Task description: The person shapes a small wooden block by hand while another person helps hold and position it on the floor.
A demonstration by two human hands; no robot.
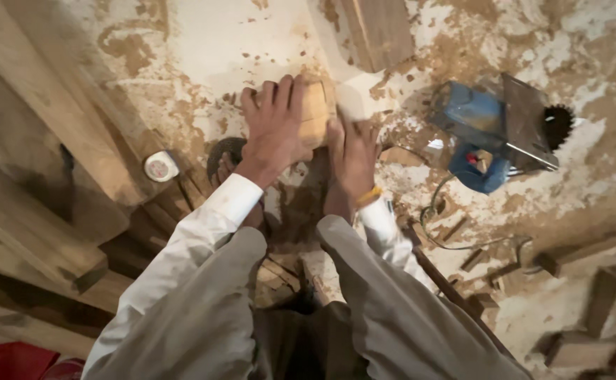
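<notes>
Wooden block (pixel 316 111) on the sawdusty floor (pixel 202 42), clasped by left hand (pixel 274 127) from above, right hand (pixel 353 155) flat against its near-right side.

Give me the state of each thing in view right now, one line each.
Wood block: on the floor, held by both hands.
Left hand: gripping the block from above.
Right hand: pressed flat against the block's side.
Circular saw: lying on the floor, untouched, blade exposed.
Tape measure: closed, resting among the planks.
Planks: stacked at left.
</notes>
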